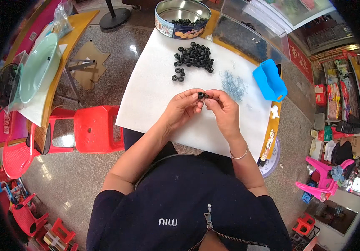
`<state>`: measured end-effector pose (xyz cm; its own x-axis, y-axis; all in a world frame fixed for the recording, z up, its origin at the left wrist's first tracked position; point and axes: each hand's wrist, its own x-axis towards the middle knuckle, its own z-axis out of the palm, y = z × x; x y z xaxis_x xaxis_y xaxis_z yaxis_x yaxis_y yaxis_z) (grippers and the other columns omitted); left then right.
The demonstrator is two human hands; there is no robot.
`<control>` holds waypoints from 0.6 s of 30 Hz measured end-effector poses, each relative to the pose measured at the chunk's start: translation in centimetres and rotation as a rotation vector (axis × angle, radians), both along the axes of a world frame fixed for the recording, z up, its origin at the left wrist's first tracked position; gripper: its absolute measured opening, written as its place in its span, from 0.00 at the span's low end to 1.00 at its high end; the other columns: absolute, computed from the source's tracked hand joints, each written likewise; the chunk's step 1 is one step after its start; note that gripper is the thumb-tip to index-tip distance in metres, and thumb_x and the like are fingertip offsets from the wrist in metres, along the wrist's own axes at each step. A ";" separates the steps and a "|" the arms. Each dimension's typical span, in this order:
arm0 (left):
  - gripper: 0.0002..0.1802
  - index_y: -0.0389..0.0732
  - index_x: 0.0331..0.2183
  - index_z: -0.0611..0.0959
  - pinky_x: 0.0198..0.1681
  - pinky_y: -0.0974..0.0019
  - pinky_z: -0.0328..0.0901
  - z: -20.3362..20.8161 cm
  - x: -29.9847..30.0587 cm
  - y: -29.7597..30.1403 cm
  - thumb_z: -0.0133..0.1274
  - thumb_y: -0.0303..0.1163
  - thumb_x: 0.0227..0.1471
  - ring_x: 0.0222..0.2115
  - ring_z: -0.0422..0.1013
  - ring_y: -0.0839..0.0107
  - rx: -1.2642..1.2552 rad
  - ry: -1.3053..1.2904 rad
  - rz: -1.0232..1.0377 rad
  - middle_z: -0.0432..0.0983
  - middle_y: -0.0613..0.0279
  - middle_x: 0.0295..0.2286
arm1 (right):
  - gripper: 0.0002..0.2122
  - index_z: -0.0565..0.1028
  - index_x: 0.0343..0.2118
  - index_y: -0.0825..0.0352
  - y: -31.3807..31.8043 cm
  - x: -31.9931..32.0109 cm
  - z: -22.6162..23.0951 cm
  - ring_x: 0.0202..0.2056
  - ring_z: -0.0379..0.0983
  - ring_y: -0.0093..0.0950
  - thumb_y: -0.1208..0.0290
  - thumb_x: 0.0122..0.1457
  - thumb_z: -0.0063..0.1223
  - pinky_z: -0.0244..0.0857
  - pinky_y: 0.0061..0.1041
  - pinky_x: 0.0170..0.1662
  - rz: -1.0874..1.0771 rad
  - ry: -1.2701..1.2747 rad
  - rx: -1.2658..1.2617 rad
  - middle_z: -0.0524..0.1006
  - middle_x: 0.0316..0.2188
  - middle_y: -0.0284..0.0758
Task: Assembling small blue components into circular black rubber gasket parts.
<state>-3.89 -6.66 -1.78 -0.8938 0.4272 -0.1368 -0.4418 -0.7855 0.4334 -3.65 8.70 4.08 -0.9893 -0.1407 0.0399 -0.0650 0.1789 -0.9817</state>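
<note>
Above the near half of a white-covered table (142,106), both hands meet fingertip to fingertip. My left hand (183,108) pinches a small black ring-shaped part (201,95) between thumb and fingers. The thumb and forefinger of my right hand (225,112) are closed beside it on a tiny dark piece that I cannot make out. Just beyond lies a pile of similar black ring-shaped parts (196,56), a few of them loose at its left edge. To the right of the pile, many tiny blue bits (233,87) are scattered on the white surface.
A round tin (169,30) with more black parts stands at the far edge, beside a clear plastic box (247,39). A blue open container (269,80) sits at the right edge. On the left are a red stool (94,129) and a side table with a green basin (42,69).
</note>
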 end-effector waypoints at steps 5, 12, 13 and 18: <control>0.16 0.31 0.44 0.72 0.32 0.78 0.69 0.1 0.0 0.1 0.50 0.30 0.55 0.28 0.71 0.77 -0.010 -0.019 0.013 0.73 0.62 0.29 | 0.07 0.76 0.36 0.71 0.4 -0.3 0.2 0.27 0.69 0.17 0.79 0.55 0.52 0.65 0.16 0.31 -0.054 0.043 0.039 0.76 0.30 0.32; 0.13 0.32 0.43 0.74 0.31 0.78 0.68 -0.2 -0.1 0.0 0.48 0.28 0.56 0.25 0.70 0.78 -0.014 -0.011 -0.003 0.74 0.61 0.28 | 0.07 0.77 0.36 0.71 0.0 -0.7 1.1 0.26 0.69 0.18 0.81 0.55 0.51 0.64 0.16 0.31 0.035 0.149 0.126 0.76 0.29 0.32; 0.13 0.32 0.43 0.74 0.31 0.78 0.68 -0.2 -0.1 0.0 0.48 0.28 0.56 0.25 0.70 0.79 -0.021 -0.011 -0.004 0.74 0.61 0.28 | 0.07 0.77 0.36 0.71 0.0 -0.7 1.2 0.26 0.69 0.18 0.81 0.55 0.51 0.64 0.16 0.31 0.039 0.151 0.134 0.76 0.29 0.32; 0.13 0.32 0.43 0.74 0.31 0.79 0.68 -0.2 0.0 0.1 0.49 0.28 0.56 0.25 0.70 0.79 -0.036 -0.012 0.001 0.74 0.62 0.28 | 0.07 0.77 0.36 0.70 0.0 -0.7 1.2 0.27 0.70 0.19 0.81 0.54 0.52 0.65 0.17 0.31 0.054 0.174 0.199 0.76 0.29 0.33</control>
